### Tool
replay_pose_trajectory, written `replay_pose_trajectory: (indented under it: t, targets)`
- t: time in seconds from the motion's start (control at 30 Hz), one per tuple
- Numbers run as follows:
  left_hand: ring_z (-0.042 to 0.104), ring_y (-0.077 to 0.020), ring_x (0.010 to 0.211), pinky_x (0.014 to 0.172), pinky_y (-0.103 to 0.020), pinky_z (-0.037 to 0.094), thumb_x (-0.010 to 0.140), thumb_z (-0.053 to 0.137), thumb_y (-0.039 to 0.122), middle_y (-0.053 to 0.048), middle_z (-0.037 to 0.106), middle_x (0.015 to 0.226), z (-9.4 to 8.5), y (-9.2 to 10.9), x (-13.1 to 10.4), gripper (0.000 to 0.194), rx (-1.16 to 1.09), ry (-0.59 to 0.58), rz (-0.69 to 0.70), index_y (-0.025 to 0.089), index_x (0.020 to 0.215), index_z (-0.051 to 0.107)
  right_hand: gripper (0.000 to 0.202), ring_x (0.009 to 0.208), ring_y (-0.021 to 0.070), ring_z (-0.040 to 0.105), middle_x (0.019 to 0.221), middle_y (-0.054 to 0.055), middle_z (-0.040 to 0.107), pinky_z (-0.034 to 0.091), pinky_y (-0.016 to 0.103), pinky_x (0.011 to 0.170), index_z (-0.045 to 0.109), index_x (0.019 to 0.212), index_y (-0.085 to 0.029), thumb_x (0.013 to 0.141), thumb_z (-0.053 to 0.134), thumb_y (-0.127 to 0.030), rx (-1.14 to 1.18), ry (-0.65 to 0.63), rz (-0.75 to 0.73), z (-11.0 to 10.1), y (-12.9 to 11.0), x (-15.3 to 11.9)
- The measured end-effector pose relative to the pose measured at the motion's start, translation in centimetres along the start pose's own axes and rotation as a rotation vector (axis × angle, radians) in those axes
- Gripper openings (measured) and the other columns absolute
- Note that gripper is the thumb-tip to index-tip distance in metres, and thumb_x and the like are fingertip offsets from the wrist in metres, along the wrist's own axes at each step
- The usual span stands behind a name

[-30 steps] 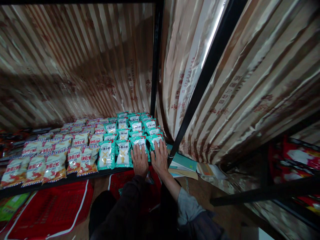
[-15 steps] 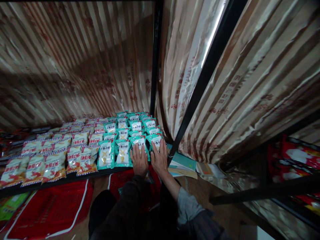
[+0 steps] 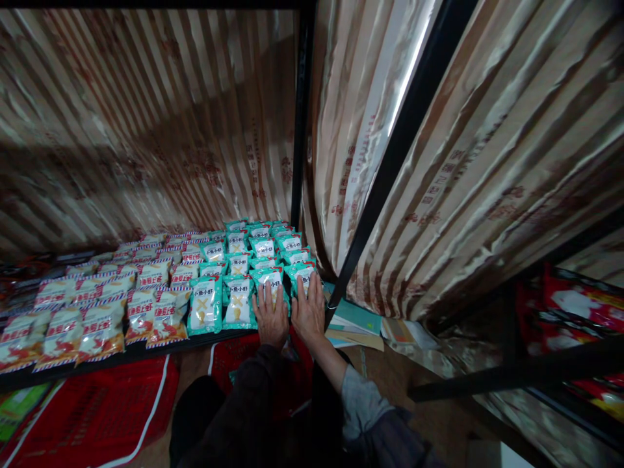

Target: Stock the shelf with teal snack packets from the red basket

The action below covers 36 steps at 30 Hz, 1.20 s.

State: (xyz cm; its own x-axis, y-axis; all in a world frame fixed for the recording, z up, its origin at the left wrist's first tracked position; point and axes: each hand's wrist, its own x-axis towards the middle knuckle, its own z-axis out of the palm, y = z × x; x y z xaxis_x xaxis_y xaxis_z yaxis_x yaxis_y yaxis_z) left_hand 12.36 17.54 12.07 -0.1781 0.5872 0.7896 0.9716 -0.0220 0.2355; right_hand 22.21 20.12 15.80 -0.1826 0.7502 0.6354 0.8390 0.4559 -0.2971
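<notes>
Rows of teal-and-white snack bags stand at the right end of a low black shelf. My left hand rests with fingers spread on the lower part of a front-row teal bag. Beside it, my right hand lies on the front-row bag at the right end, its fingers extended and slightly apart. Neither hand is wrapped around a bag. Two more front-row teal bags, one next to my left hand and another farther left, are untouched. Orange-and-white snack bags fill the shelf to the left.
Red baskets with white handles sit below the shelf. A slanted black post rises right of my hands, with papers at its foot. Striped curtains hang behind. Red packages lie at the far right.
The view has shifted slightly, so the bags on the left appear a little farther left and lower. Both hands stay on the same two teal bags, fingers slightly lower on them.
</notes>
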Motion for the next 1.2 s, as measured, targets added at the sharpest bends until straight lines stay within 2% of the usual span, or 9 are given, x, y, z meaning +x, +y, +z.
replay_pose_trajectory:
  t: [0.23,0.47,0.67,0.83,1.0,1.2]
  targets:
    - [0.018,-0.0291,0.136,0.105,-0.057,0.023,0.085,0.047,0.025,-0.013,0.032,0.144,0.0,0.0,0.1,0.047,-0.006,0.017,-0.009,0.023,0.133,0.043,0.064,0.137,0.0316,0.010,0.152,0.012,0.001,0.029,0.051,0.101,0.016,0.143,-0.018,0.083,0.039,-0.015,-0.017,0.001,0.018,0.0,-0.4,0.0]
    - [0.019,-0.0292,0.136,0.105,-0.056,0.023,0.084,0.049,0.023,-0.014,0.033,0.143,0.1,0.1,0.2,0.048,0.010,0.021,0.003,0.021,0.132,0.044,0.058,0.135,0.0328,0.014,0.150,0.016,0.010,0.031,0.050,0.099,0.027,0.139,-0.012,0.083,0.041,-0.019,-0.034,-0.020,0.017,-0.2,-0.7,0.4]
    - [0.019,-0.0293,0.136,0.105,-0.056,0.023,0.084,0.049,0.022,-0.014,0.029,0.145,-0.1,0.2,0.2,0.051,0.021,0.023,0.006,0.022,0.135,0.040,0.057,0.135,0.0315,0.015,0.151,0.014,0.008,0.032,0.048,0.099,0.025,0.140,-0.016,0.084,0.038,-0.016,-0.051,-0.004,-0.031,-0.2,-0.1,0.5]
    - [0.019,-0.0302,0.136,0.105,-0.055,0.024,0.083,0.050,0.022,-0.014,0.031,0.144,-0.2,0.3,0.3,0.050,0.038,0.026,0.018,0.020,0.133,0.042,0.058,0.135,0.0309,0.016,0.151,0.013,0.013,0.032,0.048,0.099,0.023,0.141,-0.017,0.085,0.038,-0.016,-0.064,-0.021,-0.047,0.0,0.4,0.3]
    - [0.019,-0.0303,0.136,0.106,-0.054,0.023,0.083,0.052,0.023,-0.015,0.035,0.142,-0.3,0.2,0.3,0.048,0.045,0.035,0.033,0.019,0.130,0.046,0.057,0.136,0.0330,0.011,0.152,0.012,0.007,0.030,0.050,0.100,0.025,0.141,-0.020,0.086,0.039,-0.018,-0.040,-0.041,-0.050,-0.3,0.3,0.1]
    - [0.018,-0.0299,0.136,0.107,-0.055,0.020,0.084,0.049,0.022,-0.014,0.035,0.142,-0.4,0.1,0.0,0.049,0.026,0.019,0.038,0.018,0.133,0.043,0.055,0.137,0.0347,0.008,0.152,0.012,0.002,0.027,0.053,0.101,0.028,0.140,-0.019,0.086,0.040,-0.023,0.034,-0.029,-0.091,-0.7,0.1,-0.5]
